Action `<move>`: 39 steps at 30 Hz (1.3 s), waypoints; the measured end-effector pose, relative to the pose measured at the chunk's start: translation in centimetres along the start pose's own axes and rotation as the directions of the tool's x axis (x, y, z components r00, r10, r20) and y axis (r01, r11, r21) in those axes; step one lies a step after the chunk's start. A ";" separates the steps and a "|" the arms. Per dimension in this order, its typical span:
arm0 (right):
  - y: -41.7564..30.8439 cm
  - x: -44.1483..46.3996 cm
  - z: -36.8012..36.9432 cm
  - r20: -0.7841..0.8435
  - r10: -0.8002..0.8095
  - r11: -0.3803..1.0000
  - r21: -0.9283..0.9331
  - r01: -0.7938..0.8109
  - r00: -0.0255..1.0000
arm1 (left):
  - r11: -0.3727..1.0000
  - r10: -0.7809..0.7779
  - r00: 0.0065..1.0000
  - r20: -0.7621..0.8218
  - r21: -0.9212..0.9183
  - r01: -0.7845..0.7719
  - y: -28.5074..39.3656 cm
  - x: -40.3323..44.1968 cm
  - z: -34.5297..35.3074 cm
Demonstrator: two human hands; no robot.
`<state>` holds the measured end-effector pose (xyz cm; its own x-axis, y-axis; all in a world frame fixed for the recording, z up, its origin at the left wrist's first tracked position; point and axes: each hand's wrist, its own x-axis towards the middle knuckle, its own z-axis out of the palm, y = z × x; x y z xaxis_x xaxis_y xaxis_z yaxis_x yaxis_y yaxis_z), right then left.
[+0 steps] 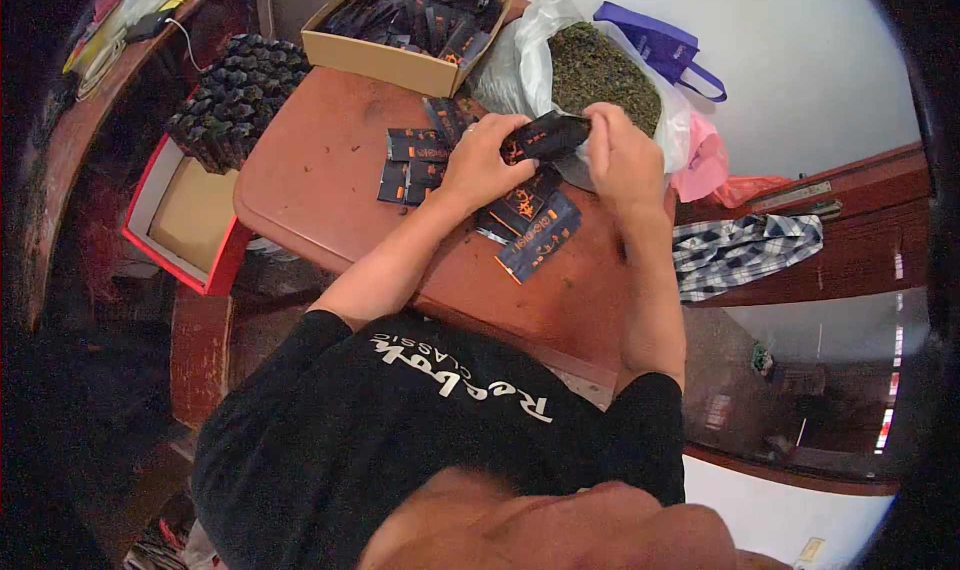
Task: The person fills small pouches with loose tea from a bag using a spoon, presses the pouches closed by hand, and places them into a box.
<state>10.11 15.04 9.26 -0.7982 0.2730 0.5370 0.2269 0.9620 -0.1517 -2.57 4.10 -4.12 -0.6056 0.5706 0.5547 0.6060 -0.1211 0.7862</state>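
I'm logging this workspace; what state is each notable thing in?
Held black packet: gripped by left hand and right hand, mouth unclear
Loose packets: lying on table, some overlapping
Cardboard box: open, filled with more packets
Plastic bag: open, holding leafy material
Red box: open
Checked cloth: bunched

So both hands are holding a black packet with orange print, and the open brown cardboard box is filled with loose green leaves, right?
Not quite: in the head view, the open brown cardboard box is filled with black packets instead. The left hand and right hand do hold a black packet with orange print.
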 end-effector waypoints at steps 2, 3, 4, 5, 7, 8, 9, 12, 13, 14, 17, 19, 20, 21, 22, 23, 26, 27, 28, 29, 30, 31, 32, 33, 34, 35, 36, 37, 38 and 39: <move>0.2 0.6 -1.4 -0.001 0.122 0.987 0.107 -0.121 0.993 | 1.000 -0.008 1.000 -0.004 -0.001 0.008 -0.1 0.0 0.0; 0.5 0.8 -2.0 0.002 0.183 0.971 0.159 -0.181 0.983 | 1.000 -0.010 1.000 -0.005 -0.002 0.010 -0.1 0.0 0.1; 1.2 1.0 -2.3 -0.037 0.217 0.958 0.199 -0.206 0.975 | 1.000 -0.016 1.000 0.003 -0.012 0.016 0.0 0.0 0.0; 2.1 1.3 -2.3 -0.073 0.253 0.943 0.241 -0.229 0.965 | 1.000 -0.021 1.000 0.012 -0.021 0.021 0.1 0.1 -0.2; 5.4 1.7 -1.6 -0.117 0.309 0.931 0.240 -0.275 0.944 | 0.999 -0.016 1.000 0.014 -0.031 0.016 0.2 0.1 -0.2; 7.3 1.7 -0.9 -0.130 0.284 0.954 0.141 -0.266 0.950 | 1.000 -0.005 1.000 0.006 -0.030 0.005 0.0 0.0 -0.1; 9.1 1.6 -0.1 -0.140 0.258 0.966 0.040 -0.255 0.956 | 1.000 0.006 1.000 -0.002 -0.028 -0.006 0.0 0.1 -0.1; 13.2 0.7 3.5 -0.092 0.140 0.978 -0.141 -0.152 0.986 | 0.999 0.038 0.999 -0.001 -0.016 -0.038 0.4 0.1 -0.3; 13.2 0.6 3.9 -0.060 0.097 0.978 -0.180 -0.106 0.994 | 0.999 0.043 0.999 -0.003 -0.019 -0.043 0.4 0.1 -0.3; 13.1 0.6 4.4 -0.032 0.251 0.968 0.013 -0.251 0.967 | 0.999 0.048 0.999 -0.003 -0.023 -0.048 0.4 0.1 -0.3; 10.7 1.0 6.3 0.102 0.529 0.744 0.422 -0.518 0.842 | 0.998 0.048 0.999 -0.002 -0.032 -0.048 0.4 0.2 -0.3; 10.7 1.5 7.5 0.147 0.573 0.668 0.486 -0.564 0.806 | 0.999 0.040 0.999 0.006 -0.035 -0.039 0.3 0.2 -0.3; 10.8 1.6 7.8 0.170 0.593 0.627 0.516 -0.584 0.787 | 0.999 0.033 0.999 0.011 -0.035 -0.033 0.2 0.2 -0.2; 10.8 1.7 7.9 0.186 0.608 0.589 0.546 -0.595 0.772 | 0.999 0.026 1.000 0.015 -0.035 -0.026 0.2 0.2 -0.2; 10.9 1.8 8.0 0.202 0.621 0.550 0.575 -0.605 0.757 | 0.999 0.027 1.000 0.010 -0.042 -0.026 0.3 0.2 -0.2; 10.9 1.8 8.0 0.220 0.632 0.511 0.602 -0.613 0.743 | 0.998 0.027 1.000 0.003 -0.050 -0.027 0.5 0.2 -0.3; 12.0 1.6 8.2 0.296 0.671 0.268 0.759 -0.594 0.680 | 0.998 0.038 0.999 -0.008 -0.058 -0.039 0.6 0.3 -0.3; 12.2 1.6 8.1 0.303 0.675 0.240 0.772 -0.589 0.673 | 0.997 0.042 0.999 -0.008 -0.058 -0.042 0.6 0.3 -0.3; 12.4 1.5 8.0 0.311 0.678 0.213 0.784 -0.583 0.666 | 0.997 0.038 0.999 -0.006 -0.066 -0.039 0.7 0.3 -0.3; 12.6 1.5 8.0 0.320 0.682 0.184 0.796 -0.577 0.658 | 0.997 0.034 0.999 -0.003 -0.074 -0.034 0.7 0.3 -0.3; 12.8 1.4 8.0 0.318 0.691 0.171 0.801 -0.574 0.650 | 0.996 0.030 1.000 -0.001 -0.082 -0.030 0.8 0.3 -0.3; 13.0 1.4 8.0 0.316 0.699 0.158 0.806 -0.570 0.642 | 0.996 0.025 1.000 0.003 -0.083 -0.024 0.8 0.3 -0.4; 13.2 1.3 8.0 0.314 0.706 0.147 0.812 -0.565 0.634 | 0.996 0.020 1.000 0.006 -0.083 -0.019 0.8 0.3 -0.4; 13.0 1.3 7.8 0.269 0.705 0.229 0.788 -0.571 0.656 | 0.996 0.016 1.000 0.008 -0.084 -0.015 0.8 0.3 -0.4; 12.7 1.1 7.7 0.224 0.700 0.311 0.759 -0.572 0.678 | 0.997 0.024 1.000 0.002 -0.077 -0.024 0.7 0.3 -0.4; 12.4 1.1 7.6 0.181 0.690 0.389 0.723 -0.570 0.701 | 0.997 0.032 0.999 -0.003 -0.070 -0.032 0.6 0.3 -0.3; 12.1 1.1 7.6 0.133 0.662 0.497 0.659 -0.565 0.738 | 0.997 0.038 0.999 -0.008 -0.063 -0.039 0.5 0.2 -0.2; 11.6 1.2 7.8 0.089 0.627 0.597 0.584 -0.551 0.774 | 0.998 0.039 0.999 -0.007 -0.055 -0.040 0.5 0.2 -0.2; 11.2 1.2 8.0 0.050 0.586 0.687 0.500 -0.528 0.809 | 0.998 0.041 0.999 -0.006 -0.048 -0.041 0.6 0.2 -0.2; 10.9 1.3 8.3 0.075 0.580 0.669 0.524 -0.527 0.811 | 0.998 0.043 0.999 -0.005 -0.040 -0.043 0.6 0.2 -0.1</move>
<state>6.88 25.89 1.42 -0.5580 0.7794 0.2849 0.2803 0.5002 -0.8193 -2.42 4.03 -3.51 -0.5818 0.5604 0.5895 0.6105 -0.1781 0.7717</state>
